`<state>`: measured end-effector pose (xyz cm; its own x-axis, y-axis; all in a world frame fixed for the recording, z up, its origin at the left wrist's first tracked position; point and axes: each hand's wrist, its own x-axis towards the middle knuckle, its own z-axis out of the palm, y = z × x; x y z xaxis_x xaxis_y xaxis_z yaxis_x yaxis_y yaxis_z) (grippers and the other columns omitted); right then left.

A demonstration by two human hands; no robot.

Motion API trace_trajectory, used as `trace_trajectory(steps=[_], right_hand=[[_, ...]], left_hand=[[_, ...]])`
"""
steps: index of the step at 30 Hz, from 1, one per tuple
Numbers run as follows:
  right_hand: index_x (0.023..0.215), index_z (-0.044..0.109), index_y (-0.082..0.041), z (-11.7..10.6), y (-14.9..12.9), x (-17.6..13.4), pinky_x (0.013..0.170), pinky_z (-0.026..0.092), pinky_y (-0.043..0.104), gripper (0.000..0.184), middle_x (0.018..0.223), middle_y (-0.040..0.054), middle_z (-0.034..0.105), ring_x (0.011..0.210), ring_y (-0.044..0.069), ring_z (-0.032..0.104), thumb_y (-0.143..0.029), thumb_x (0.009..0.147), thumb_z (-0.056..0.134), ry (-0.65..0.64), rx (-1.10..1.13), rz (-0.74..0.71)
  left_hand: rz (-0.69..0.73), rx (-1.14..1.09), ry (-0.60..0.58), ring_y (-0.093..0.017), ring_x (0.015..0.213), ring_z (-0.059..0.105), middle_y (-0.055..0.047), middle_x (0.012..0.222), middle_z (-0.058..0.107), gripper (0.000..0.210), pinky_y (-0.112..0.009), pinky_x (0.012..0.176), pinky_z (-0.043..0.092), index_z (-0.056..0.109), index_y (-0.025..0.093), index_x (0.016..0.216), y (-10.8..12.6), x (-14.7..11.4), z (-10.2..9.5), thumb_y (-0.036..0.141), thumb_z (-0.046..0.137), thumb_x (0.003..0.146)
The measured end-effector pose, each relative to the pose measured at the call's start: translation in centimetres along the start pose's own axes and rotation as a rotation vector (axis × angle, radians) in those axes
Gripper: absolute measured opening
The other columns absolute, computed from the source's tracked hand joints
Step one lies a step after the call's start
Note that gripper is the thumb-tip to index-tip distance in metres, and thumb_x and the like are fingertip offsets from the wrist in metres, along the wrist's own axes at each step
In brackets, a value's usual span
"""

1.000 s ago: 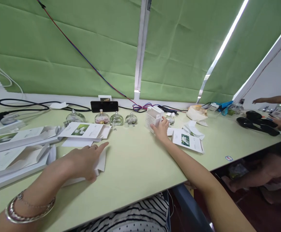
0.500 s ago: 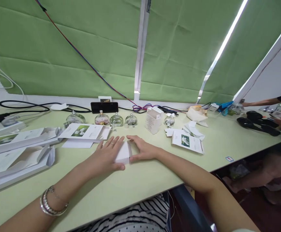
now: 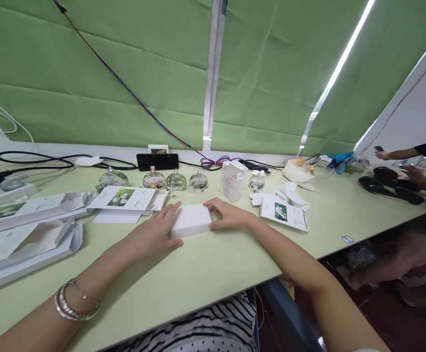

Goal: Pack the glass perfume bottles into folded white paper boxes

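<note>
A small white box (image 3: 191, 221) lies flat on the pale green table between my hands, its plain top face up. My left hand (image 3: 158, 230), with a ring on it, grips the box's left side, thumb at the front and fingers towards the back. On the right end, my right hand (image 3: 228, 215) curls its fingers at the back corner and its thumb at the front corner. Just beyond stand several glass perfume bottles (image 3: 176, 181) and an upright white carton (image 3: 232, 182) with an open top.
Flattened printed cartons (image 3: 124, 198) lie at the left, and another printed carton (image 3: 285, 213) at the right. A phone (image 3: 157, 161) leans at the back near cables. Black objects (image 3: 389, 186) lie at far right, where a co-worker's hand (image 3: 383, 155) holds a dark phone-like object.
My left hand has slid left off the box's top to its side, and my right hand has shifted slightly right. More of the box shows. The co-worker's arm has risen.
</note>
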<state>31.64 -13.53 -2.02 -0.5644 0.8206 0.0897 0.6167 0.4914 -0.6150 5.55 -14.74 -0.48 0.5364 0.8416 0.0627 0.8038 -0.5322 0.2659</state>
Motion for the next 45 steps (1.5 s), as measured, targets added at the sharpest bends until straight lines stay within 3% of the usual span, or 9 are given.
trace_trajectory(steps=[3, 9, 14, 20, 23, 26, 31, 35, 45], right_hand=[[0.129, 0.038, -0.018, -0.4, 0.4, 0.0, 0.095, 0.042, 0.042, 0.068, 0.129, 0.0123, 0.042, 0.111, 0.024, 0.050, -0.035, 0.070, 0.068, -0.023, 0.018, 0.009], [0.131, 0.036, -0.017, -0.7, 0.0, -0.2, 0.099, 0.040, 0.043, 0.073, 0.129, 0.0129, 0.040, 0.112, 0.023, 0.049, -0.032, 0.068, 0.071, -0.072, 0.040, -0.003], [0.134, 0.034, -0.015, -0.1, -0.3, -0.2, 0.100, 0.039, 0.042, 0.082, 0.131, 0.0152, 0.036, 0.111, 0.023, 0.049, -0.042, 0.067, 0.072, -0.062, 0.022, -0.041], [0.136, 0.033, -0.016, -0.1, -0.1, 0.0, 0.099, 0.041, 0.041, 0.087, 0.131, 0.0144, 0.040, 0.108, 0.023, 0.051, -0.045, 0.065, 0.073, -0.047, -0.002, -0.007], [0.136, 0.034, -0.017, -0.6, 0.2, 0.0, 0.099, 0.040, 0.041, 0.087, 0.134, 0.0137, 0.039, 0.111, 0.023, 0.051, -0.043, 0.064, 0.075, -0.072, 0.016, 0.015], [0.136, 0.034, -0.018, -1.1, 0.2, -0.2, 0.100, 0.040, 0.041, 0.085, 0.135, 0.0132, 0.038, 0.113, 0.024, 0.050, -0.041, 0.065, 0.075, -0.089, 0.028, 0.032], [0.137, 0.033, -0.019, -1.3, 0.1, -0.4, 0.101, 0.039, 0.041, 0.086, 0.138, 0.0130, 0.036, 0.115, 0.025, 0.048, -0.039, 0.065, 0.075, -0.106, 0.053, 0.065], [0.137, 0.033, -0.021, -1.3, 0.3, -0.4, 0.101, 0.039, 0.042, 0.086, 0.139, 0.0124, 0.036, 0.116, 0.025, 0.048, -0.040, 0.065, 0.075, -0.111, 0.077, 0.067], [0.133, 0.033, -0.016, -0.8, 0.3, -0.3, 0.103, 0.036, 0.042, 0.085, 0.135, 0.0139, 0.036, 0.119, 0.025, 0.044, -0.042, 0.064, 0.075, -0.113, 0.030, 0.020]], left_hand=[[-0.057, -0.017, -0.019, -0.033, 0.125, 0.043, -0.016, 0.146, 0.033, 0.088, -0.040, 0.094, 0.042, 0.018, 0.015, 0.144, -0.3, 0.1, 0.1, 0.046, 0.054, 0.071], [-0.033, -0.099, -0.015, -0.031, 0.120, 0.049, -0.013, 0.144, 0.038, 0.089, -0.037, 0.090, 0.044, 0.017, 0.018, 0.145, -1.1, 0.4, 0.6, 0.046, 0.056, 0.070], [-0.008, -0.139, -0.025, -0.030, 0.115, 0.053, -0.013, 0.139, 0.044, 0.088, -0.034, 0.087, 0.046, 0.018, 0.017, 0.145, -0.9, 0.4, 0.4, 0.044, 0.057, 0.070], [-0.041, -0.008, -0.065, -0.034, 0.125, 0.043, -0.018, 0.146, 0.033, 0.090, -0.038, 0.094, 0.041, 0.019, 0.010, 0.144, 0.1, 0.2, -0.4, 0.045, 0.056, 0.069], [-0.109, 0.067, -0.110, -0.038, 0.123, 0.044, -0.023, 0.137, 0.043, 0.096, -0.043, 0.091, 0.041, 0.016, 0.007, 0.144, 0.6, 0.0, -0.9, 0.049, 0.056, 0.068], [-0.144, 0.031, -0.114, -0.038, 0.118, 0.048, -0.020, 0.130, 0.051, 0.100, -0.042, 0.087, 0.044, 0.013, 0.012, 0.145, 0.6, -0.1, -1.0, 0.049, 0.060, 0.065], [-0.099, -0.201, -0.058, -0.032, 0.117, 0.050, -0.017, 0.138, 0.041, 0.110, -0.036, 0.091, 0.044, 0.006, 0.017, 0.146, 0.1, 0.2, -0.3, 0.047, 0.068, 0.060], [-0.076, -0.324, -0.048, -0.029, 0.113, 0.054, -0.014, 0.137, 0.043, 0.109, -0.035, 0.090, 0.045, 0.009, 0.019, 0.146, 0.1, 0.3, -0.1, 0.045, 0.070, 0.059], [-0.058, -0.238, -0.035, -0.029, 0.113, 0.053, -0.014, 0.139, 0.041, 0.103, -0.035, 0.089, 0.045, 0.014, 0.017, 0.146, -0.4, 0.5, 0.6, 0.047, 0.066, 0.062]])
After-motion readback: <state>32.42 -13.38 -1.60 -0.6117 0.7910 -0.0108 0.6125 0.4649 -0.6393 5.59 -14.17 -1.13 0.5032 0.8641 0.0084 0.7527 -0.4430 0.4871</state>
